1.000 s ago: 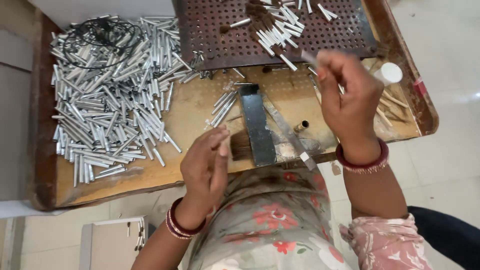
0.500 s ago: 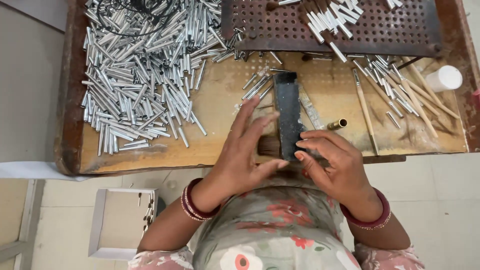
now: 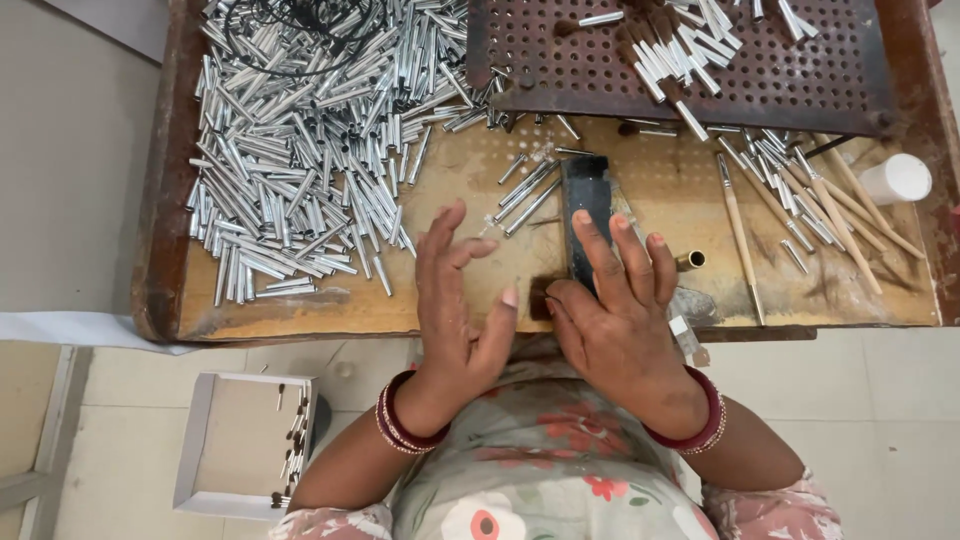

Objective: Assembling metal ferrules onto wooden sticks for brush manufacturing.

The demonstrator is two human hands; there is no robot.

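Dark flat block [image 3: 586, 195] lying lengthwise at tabletop centre, near the front edge, partly under right hand [image 3: 612, 312]. Right hand palm down, fingers spread flat, fingertips resting on the block's near end; grip released, nothing clasped. Tuft of dark bristles [image 3: 541, 296] just at the right thumb, between both hands. Left hand [image 3: 462, 305] edge-on beside it, fingers extended and loose, grip released, holding nothing, hovering over the tabletop [image 3: 450, 290] left of the block. Red bangles on both wrists.

Few loose silver tubes [image 3: 527, 190] just left of the block. Small brass ferrule [image 3: 690, 261] just right of right-hand fingers. Clear small vial [image 3: 684, 338] at front edge near right wrist. Big heap of silver metal tubes [image 3: 300, 150] filling left half of tabletop. Perforated dark metal tray [image 3: 800, 75] at back right, with finished brushes [image 3: 670, 55] lying on it. Wooden-handled brushes [image 3: 790, 195] scattered right of the block. White cylindrical container [image 3: 897, 179] at far right. White open box [image 3: 245, 440] on floor below left, small brush pieces along its right side.
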